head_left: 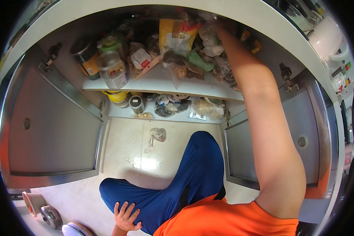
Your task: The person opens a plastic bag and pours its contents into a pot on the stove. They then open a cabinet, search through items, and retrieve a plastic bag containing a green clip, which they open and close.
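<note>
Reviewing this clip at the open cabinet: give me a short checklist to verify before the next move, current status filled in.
1. Doors clear of the arm's way: ok; the left door and right door both stand open.
2. Left hand free: ok; it rests spread on the blue trousers.
3. Right hand's grip: cannot tell; the right forearm reaches in above the upper shelf, its end obscured.
4. Yellow packet standing up: ok, near the forearm.
5. Floor before the cabinet clear: not ok; a small clear bag lies there.
</note>
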`<state>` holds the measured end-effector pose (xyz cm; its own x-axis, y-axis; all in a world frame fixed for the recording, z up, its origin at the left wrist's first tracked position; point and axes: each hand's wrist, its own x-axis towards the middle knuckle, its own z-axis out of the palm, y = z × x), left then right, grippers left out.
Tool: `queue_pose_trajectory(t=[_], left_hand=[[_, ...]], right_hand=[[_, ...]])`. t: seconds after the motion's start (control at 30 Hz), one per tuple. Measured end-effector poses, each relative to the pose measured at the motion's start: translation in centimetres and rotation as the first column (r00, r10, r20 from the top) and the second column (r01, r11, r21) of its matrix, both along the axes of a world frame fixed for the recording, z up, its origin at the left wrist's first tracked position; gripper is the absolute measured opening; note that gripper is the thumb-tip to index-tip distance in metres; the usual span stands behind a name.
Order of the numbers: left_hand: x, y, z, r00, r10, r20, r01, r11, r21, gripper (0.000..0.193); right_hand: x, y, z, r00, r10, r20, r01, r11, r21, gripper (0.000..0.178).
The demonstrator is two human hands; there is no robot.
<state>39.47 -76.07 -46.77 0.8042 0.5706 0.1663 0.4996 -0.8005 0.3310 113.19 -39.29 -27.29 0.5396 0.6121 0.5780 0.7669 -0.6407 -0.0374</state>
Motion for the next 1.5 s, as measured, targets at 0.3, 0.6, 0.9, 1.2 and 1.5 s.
queue_pose_trajectory(t=[0.3,0.6,0.9,1.2,1.5], left_hand=[[0.4,-0.3,0.5,1.0,-0.004,-0.002,0.004,1.0,-0.007,0.048],[0.7,-0.8,0.5,1.0,0.007,-0.019,-0.007,1.0,-0.005,0.049],[0.7,-0.6,0.7,0.998,0.019,-0.051,-0.019,1.0,0.009,0.049],[0.6,-0.4,0.6,0.999,0.016,-0.042,-0.016,1.0,0.01,0.049],[0.7,0.2,0.5,1.0,0.008,-0.02,-0.008,1.0,0.011,0.048]], right_hand=[[-0.1,1.6,-1.5,0.984,0.113,-0.138,-0.093,0.985,0.144,0.078],[-3.7,1.0,-2.3,0.983,0.158,-0.094,-0.132,0.963,0.235,0.099],[-7.9,4.2,-1.6,0.7,0.714,-0.015,-0.691,0.673,-0.263,0.079],[-13.1,0.0,-0.5,0.741,0.664,0.106,-0.597,0.722,-0.349,0.084],[-15.6,-5.8,-8.9,0.696,0.69,0.201,-0.584,0.706,-0.4,0.036]])
